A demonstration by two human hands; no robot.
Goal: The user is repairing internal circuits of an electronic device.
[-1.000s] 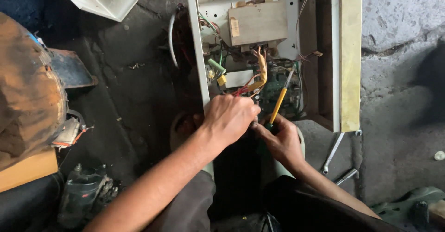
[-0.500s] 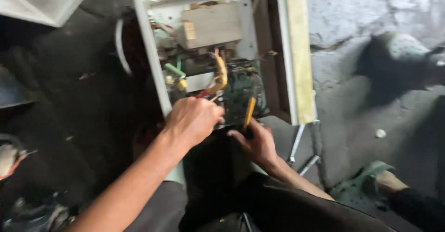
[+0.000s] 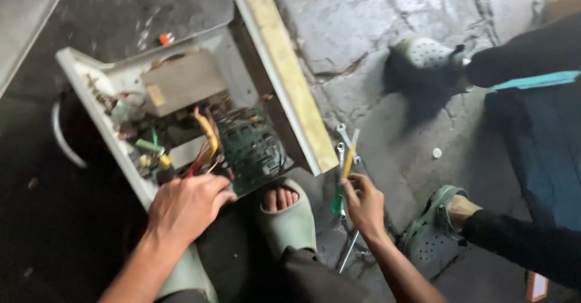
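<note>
1. The open appliance casing [image 3: 181,97] lies tilted on the floor in front of you, its green circuit board [image 3: 251,149] and bundle of red and yellow wires [image 3: 206,140] exposed near the lower edge; the view has swung to the right since a second ago, so the casing now sits in the left half of the picture
2. Your left hand [image 3: 184,206] stays at the casing's lower edge, its grip curled loosely over the wires beside the board; whether it pinches one wire cannot be told, as the fingers hide the contact
3. Your right hand [image 3: 363,203] has come away from the board: a second ago it held the yellow-handled screwdriver [image 3: 344,179] against the components, and now it is out beside the casing's cream side panel [image 3: 287,73], grip closed around the tool, tip pointing down
4. That means the tool is off the electronics and only the left hand works inside
5. Just beyond the right hand, a few metal spanners [image 3: 348,143] lie on the cracked concrete floor [image 3: 363,49]
6. Your sandalled foot [image 3: 284,215] rests between your hands, below the board
7. Another person's feet in green clogs [image 3: 433,227] show at the right, well apart from the casing
</note>
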